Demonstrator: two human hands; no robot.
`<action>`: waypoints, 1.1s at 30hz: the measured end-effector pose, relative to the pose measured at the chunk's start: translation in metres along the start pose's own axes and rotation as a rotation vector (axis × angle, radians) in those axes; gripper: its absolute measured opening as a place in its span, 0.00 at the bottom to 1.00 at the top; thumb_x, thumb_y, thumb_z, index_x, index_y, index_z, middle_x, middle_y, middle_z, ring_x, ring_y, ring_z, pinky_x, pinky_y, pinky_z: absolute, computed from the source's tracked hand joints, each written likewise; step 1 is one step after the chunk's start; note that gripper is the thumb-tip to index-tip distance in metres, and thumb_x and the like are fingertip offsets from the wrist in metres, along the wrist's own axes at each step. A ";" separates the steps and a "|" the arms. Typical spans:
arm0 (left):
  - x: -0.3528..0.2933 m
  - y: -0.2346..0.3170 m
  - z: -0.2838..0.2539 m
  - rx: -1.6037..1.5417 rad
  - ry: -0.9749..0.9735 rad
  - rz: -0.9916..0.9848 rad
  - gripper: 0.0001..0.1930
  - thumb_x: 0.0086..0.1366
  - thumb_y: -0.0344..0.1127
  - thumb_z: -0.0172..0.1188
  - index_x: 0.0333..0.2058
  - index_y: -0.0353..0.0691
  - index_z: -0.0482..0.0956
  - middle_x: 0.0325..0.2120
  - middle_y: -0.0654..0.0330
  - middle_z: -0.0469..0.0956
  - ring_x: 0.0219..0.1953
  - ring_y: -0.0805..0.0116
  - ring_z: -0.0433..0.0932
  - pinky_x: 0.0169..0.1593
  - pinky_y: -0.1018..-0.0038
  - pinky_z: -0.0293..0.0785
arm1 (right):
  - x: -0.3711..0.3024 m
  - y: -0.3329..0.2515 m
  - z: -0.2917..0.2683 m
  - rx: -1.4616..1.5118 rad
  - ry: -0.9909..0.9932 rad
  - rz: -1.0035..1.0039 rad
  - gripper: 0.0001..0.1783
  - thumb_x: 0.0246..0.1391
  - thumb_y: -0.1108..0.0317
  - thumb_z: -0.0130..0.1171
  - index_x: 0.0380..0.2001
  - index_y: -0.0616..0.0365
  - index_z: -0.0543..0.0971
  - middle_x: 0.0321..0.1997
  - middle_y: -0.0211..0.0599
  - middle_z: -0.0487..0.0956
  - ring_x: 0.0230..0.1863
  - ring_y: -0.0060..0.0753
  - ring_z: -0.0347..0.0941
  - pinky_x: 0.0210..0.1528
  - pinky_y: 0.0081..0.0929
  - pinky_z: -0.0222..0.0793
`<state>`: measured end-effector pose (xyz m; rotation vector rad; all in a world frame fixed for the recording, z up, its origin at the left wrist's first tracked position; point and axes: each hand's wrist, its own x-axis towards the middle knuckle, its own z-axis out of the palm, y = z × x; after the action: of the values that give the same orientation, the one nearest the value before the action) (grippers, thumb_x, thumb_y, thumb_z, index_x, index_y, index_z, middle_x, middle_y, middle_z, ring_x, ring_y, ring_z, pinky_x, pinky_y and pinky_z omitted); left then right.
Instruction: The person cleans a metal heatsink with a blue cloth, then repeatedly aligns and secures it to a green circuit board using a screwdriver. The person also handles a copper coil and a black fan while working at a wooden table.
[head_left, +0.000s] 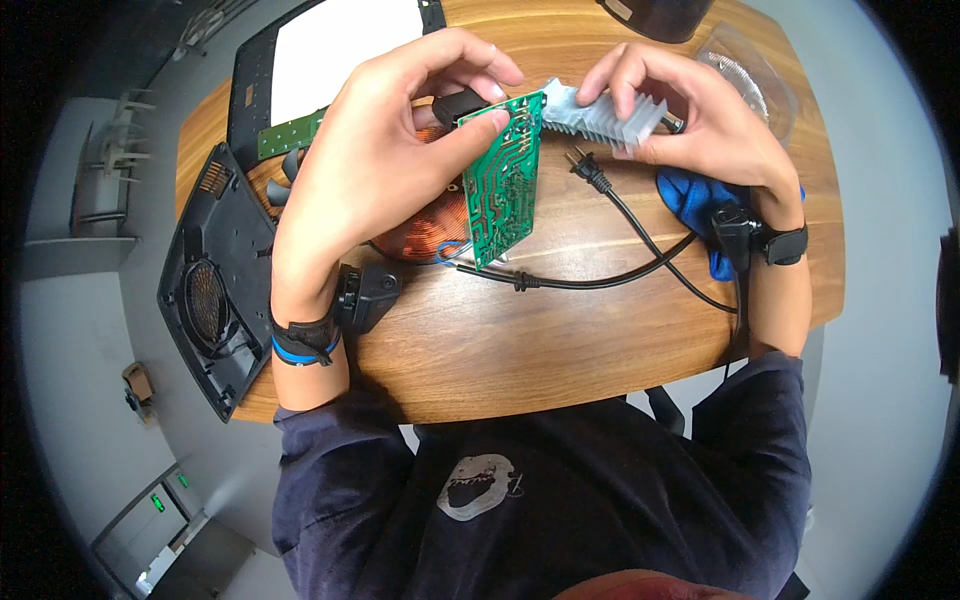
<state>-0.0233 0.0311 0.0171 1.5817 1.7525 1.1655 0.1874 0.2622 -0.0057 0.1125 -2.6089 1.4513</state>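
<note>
My left hand (370, 150) is closed on the edge of a green circuit board (503, 190), its thumb on the soldered face. The board is upright above the table, soldered side toward me. In my right hand (725, 135) is a silver finned heat sink (600, 118), gripped between fingers and thumb. Its left end meets the board's upper right edge; whether they are joined I cannot tell. Behind the board, partly hidden, lies a round copper coil (420, 235). A black power cord (640, 222) with a two-pin plug (588, 168) runs across the table below the heat sink.
At the left edge lies a black plastic housing (225, 340) with a round fan grille. A black frame with a white panel (340, 50) and a green strip board (290, 138) are behind. A blue cloth (690, 200), a clear plastic dish (780, 90) and a dark container (660, 15) are at right.
</note>
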 end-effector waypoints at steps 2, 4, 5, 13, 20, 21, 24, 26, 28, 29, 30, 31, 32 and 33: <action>0.000 -0.001 0.000 -0.029 -0.003 -0.002 0.15 0.70 0.21 0.70 0.53 0.37 0.84 0.47 0.68 0.82 0.53 0.80 0.80 0.51 0.83 0.80 | -0.001 -0.004 -0.002 -0.094 -0.022 -0.081 0.15 0.51 0.81 0.71 0.36 0.54 0.76 0.62 0.41 0.81 0.62 0.33 0.77 0.65 0.33 0.73; 0.000 -0.003 0.000 -0.028 -0.008 0.003 0.15 0.70 0.21 0.70 0.53 0.36 0.84 0.47 0.68 0.82 0.53 0.80 0.80 0.52 0.83 0.80 | -0.002 -0.008 -0.003 -0.146 -0.035 -0.079 0.14 0.51 0.81 0.71 0.34 0.54 0.77 0.65 0.41 0.80 0.65 0.38 0.76 0.68 0.36 0.71; 0.000 -0.004 -0.001 -0.013 -0.012 0.008 0.15 0.70 0.20 0.70 0.54 0.36 0.84 0.47 0.68 0.82 0.53 0.80 0.80 0.52 0.83 0.80 | -0.002 -0.008 -0.003 -0.167 -0.045 -0.106 0.13 0.52 0.81 0.70 0.36 0.55 0.77 0.64 0.41 0.79 0.66 0.40 0.75 0.69 0.37 0.70; 0.000 -0.004 0.000 0.007 -0.040 -0.006 0.18 0.69 0.22 0.72 0.57 0.36 0.83 0.49 0.66 0.83 0.54 0.80 0.79 0.53 0.82 0.81 | -0.005 -0.008 -0.002 -0.272 -0.013 -0.128 0.10 0.58 0.79 0.69 0.34 0.54 0.76 0.67 0.41 0.79 0.68 0.43 0.75 0.68 0.39 0.72; -0.001 -0.007 -0.002 0.016 -0.124 -0.095 0.20 0.70 0.22 0.72 0.59 0.33 0.81 0.51 0.61 0.83 0.49 0.81 0.82 0.52 0.81 0.84 | -0.007 0.000 -0.003 -0.282 -0.004 -0.091 0.10 0.61 0.80 0.65 0.43 0.57 0.77 0.51 0.36 0.81 0.57 0.40 0.79 0.63 0.35 0.73; -0.001 -0.009 -0.002 0.038 -0.138 -0.083 0.20 0.70 0.22 0.72 0.59 0.33 0.81 0.52 0.60 0.83 0.48 0.81 0.82 0.52 0.81 0.84 | -0.007 0.001 -0.002 -0.282 0.005 -0.094 0.10 0.62 0.81 0.64 0.43 0.57 0.77 0.48 0.36 0.81 0.55 0.39 0.79 0.62 0.35 0.73; -0.003 -0.011 -0.004 -0.023 -0.149 -0.041 0.20 0.71 0.21 0.70 0.59 0.33 0.80 0.54 0.61 0.82 0.47 0.81 0.83 0.52 0.81 0.84 | -0.007 0.004 0.002 -0.199 0.035 -0.030 0.11 0.61 0.83 0.61 0.45 0.58 0.77 0.45 0.33 0.80 0.50 0.31 0.77 0.58 0.30 0.73; -0.003 -0.009 -0.007 -0.077 -0.182 -0.082 0.19 0.72 0.21 0.69 0.59 0.33 0.80 0.55 0.61 0.81 0.47 0.81 0.83 0.53 0.80 0.84 | -0.010 0.009 -0.002 -0.134 0.032 0.067 0.13 0.60 0.84 0.60 0.46 0.58 0.77 0.46 0.29 0.78 0.49 0.25 0.74 0.56 0.26 0.72; -0.001 -0.009 -0.007 -0.121 -0.198 -0.100 0.18 0.72 0.22 0.69 0.59 0.32 0.80 0.56 0.61 0.81 0.45 0.81 0.84 0.52 0.80 0.83 | -0.013 0.013 -0.004 -0.062 0.030 0.117 0.15 0.59 0.85 0.60 0.47 0.58 0.77 0.47 0.26 0.77 0.49 0.21 0.72 0.55 0.23 0.71; -0.002 -0.010 -0.006 -0.133 -0.190 -0.102 0.18 0.72 0.22 0.69 0.59 0.32 0.80 0.55 0.61 0.81 0.44 0.82 0.84 0.51 0.80 0.83 | -0.012 0.014 -0.003 -0.020 0.023 0.110 0.17 0.58 0.85 0.60 0.48 0.57 0.77 0.48 0.25 0.76 0.49 0.19 0.71 0.54 0.22 0.71; -0.002 -0.011 -0.006 -0.144 -0.182 -0.104 0.18 0.73 0.23 0.69 0.59 0.32 0.79 0.54 0.61 0.82 0.43 0.82 0.84 0.50 0.81 0.83 | -0.012 0.014 -0.002 -0.003 0.017 0.111 0.18 0.58 0.85 0.61 0.49 0.57 0.77 0.49 0.25 0.76 0.49 0.18 0.71 0.54 0.21 0.70; -0.001 -0.010 -0.005 -0.107 -0.173 -0.110 0.18 0.72 0.24 0.70 0.58 0.32 0.80 0.52 0.62 0.83 0.41 0.83 0.84 0.48 0.81 0.83 | -0.013 0.015 -0.001 0.012 0.012 0.112 0.19 0.58 0.85 0.62 0.50 0.57 0.78 0.49 0.24 0.76 0.49 0.18 0.70 0.53 0.21 0.70; 0.000 -0.009 -0.003 -0.071 -0.161 -0.116 0.18 0.72 0.25 0.71 0.58 0.32 0.80 0.49 0.63 0.84 0.40 0.83 0.84 0.46 0.82 0.83 | -0.013 0.014 0.000 0.001 0.006 0.121 0.19 0.58 0.85 0.63 0.51 0.57 0.78 0.50 0.24 0.76 0.49 0.17 0.70 0.53 0.21 0.70; 0.001 -0.008 -0.001 -0.035 -0.150 -0.121 0.18 0.72 0.27 0.72 0.58 0.32 0.80 0.46 0.63 0.85 0.38 0.84 0.84 0.44 0.82 0.82 | -0.013 0.013 0.000 -0.005 -0.002 0.131 0.19 0.58 0.84 0.65 0.52 0.56 0.78 0.50 0.24 0.76 0.49 0.17 0.70 0.53 0.21 0.71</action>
<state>-0.0291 0.0319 0.0110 1.4808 1.6960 0.9882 0.1988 0.2685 -0.0191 -0.0591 -2.6662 1.4853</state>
